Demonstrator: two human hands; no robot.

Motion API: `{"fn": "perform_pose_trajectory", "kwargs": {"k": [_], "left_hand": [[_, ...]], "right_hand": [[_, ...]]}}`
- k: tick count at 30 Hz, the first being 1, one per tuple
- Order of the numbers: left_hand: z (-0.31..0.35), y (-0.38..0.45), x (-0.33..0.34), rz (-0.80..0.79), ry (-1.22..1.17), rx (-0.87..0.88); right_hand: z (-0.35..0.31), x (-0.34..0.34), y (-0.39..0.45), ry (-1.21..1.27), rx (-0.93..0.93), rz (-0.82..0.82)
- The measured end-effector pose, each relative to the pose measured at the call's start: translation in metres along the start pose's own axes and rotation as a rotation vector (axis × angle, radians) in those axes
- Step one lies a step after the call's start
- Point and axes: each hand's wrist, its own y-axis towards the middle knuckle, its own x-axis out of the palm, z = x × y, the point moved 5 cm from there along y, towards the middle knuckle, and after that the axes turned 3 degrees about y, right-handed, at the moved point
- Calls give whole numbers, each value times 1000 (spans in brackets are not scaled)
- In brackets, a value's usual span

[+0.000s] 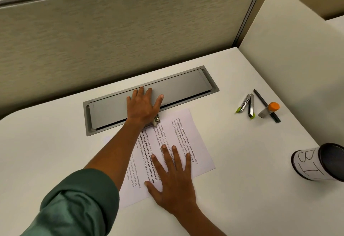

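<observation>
Printed paper sheets (188, 133) lie fanned on the white desk (242, 189). My right hand (172, 176) lies flat on them with its fingers spread. My left hand (142, 105) reaches forward, fingers straight and spread, its palm pressing down on a small metal stapler (157, 120) at the sheets' top corner. Only the stapler's tip shows beneath the palm. The fingers of that hand extend over the grey cable hatch (186, 84) set into the desk.
To the right lie a second stapler, swung open (247, 106), a glue stick with an orange cap (269, 110) and a dark pencil (260, 97). A black cup wrapped in lettered white paper (316, 163) stands at the right edge. A fabric partition (93, 40) backs the desk.
</observation>
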Motion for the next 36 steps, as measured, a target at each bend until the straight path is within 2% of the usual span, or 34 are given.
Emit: {"fn": "perform_pose_trajectory", "kwargs": {"k": [10,15,22,29,36], "left_hand": [[2,-18,-34,220,-78,52],[-22,-58,-50,340,-192,-3],[-67,-119,-47,287,-251,-150],[-86,-172,-27,125,-286,-196],[-81,-169,-20,94,-340,-205]], "right_hand": [[0,-3,-1,12,-7,24],[-1,-6,-4,36,-9,19],[-1,-10,-8,42,-6,18],[-2,-18,-11,45,-9,32],[10,-52,15,196,2,209]]}}
